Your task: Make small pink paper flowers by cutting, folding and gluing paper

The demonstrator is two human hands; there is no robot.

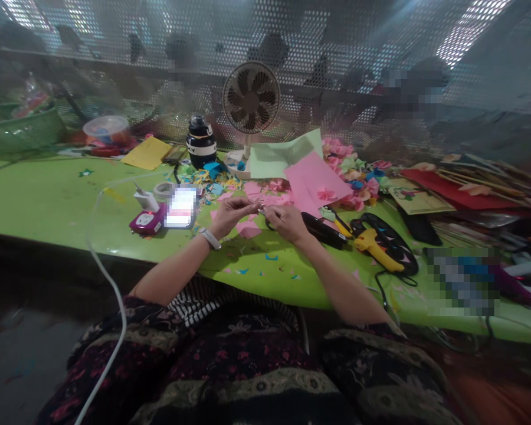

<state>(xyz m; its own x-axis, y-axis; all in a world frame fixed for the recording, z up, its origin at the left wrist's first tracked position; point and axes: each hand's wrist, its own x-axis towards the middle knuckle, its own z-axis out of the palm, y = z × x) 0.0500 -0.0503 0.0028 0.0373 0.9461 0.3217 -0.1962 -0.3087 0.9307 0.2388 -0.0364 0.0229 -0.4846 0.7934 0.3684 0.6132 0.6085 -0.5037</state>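
Observation:
My left hand (233,215), with a white band on its wrist, is closed in a pinch above the green table (53,195). Opposite it, my right hand (287,221) is closed too, thumb and fingertips together. Their fingertips meet over a tiny pale piece (261,208), too small to name. A dark curved edge shows under my right hand; what it belongs to is hidden. Pink paper pieces (248,229) lie below the hands. Just right of my right hand are a long black object (325,230) and a yellow glue gun (376,251).
A small fan (251,99) and a dark bottle (201,144) stand behind. A lit phone (180,208) and purple socket block (147,221) lie left. Pink (314,180) and green sheets (283,156) lean beside paper flowers (358,192). A white cable (101,260) hangs over the front edge.

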